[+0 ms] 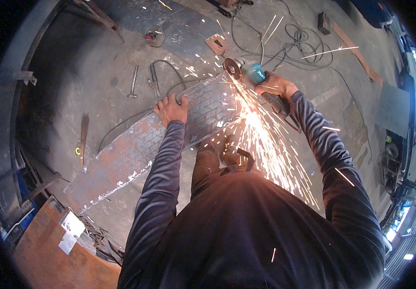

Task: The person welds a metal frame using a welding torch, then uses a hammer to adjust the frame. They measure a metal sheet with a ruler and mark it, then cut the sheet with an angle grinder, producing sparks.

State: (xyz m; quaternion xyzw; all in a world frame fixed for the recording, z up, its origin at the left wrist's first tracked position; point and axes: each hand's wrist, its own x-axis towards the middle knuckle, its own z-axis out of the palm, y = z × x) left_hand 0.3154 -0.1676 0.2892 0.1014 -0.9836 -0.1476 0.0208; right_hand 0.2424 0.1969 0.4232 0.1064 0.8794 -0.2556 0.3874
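My right hand (276, 86) is wrapped round a teal angle grinder (254, 73). The grinder's disc (232, 68) meets the far right end of a long, rusty patterned steel plate (135, 139). Bright sparks (261, 130) stream from that contact back toward my legs and to the right. My left hand (171, 110) rests on the plate's far edge, with a small dark rounded thing at the fingertips that I cannot make out. The plate runs slantwise from lower left to upper right, with bright ragged marks along its near edge.
Beyond the plate lie a hammer (133, 82) and an electrode holder (154, 79) with its cable. A rusty steel piece (216, 44) sits past the disc. Looped cables (299, 38) cover the floor at far right. A rusty sheet (49, 245) stands at lower left.
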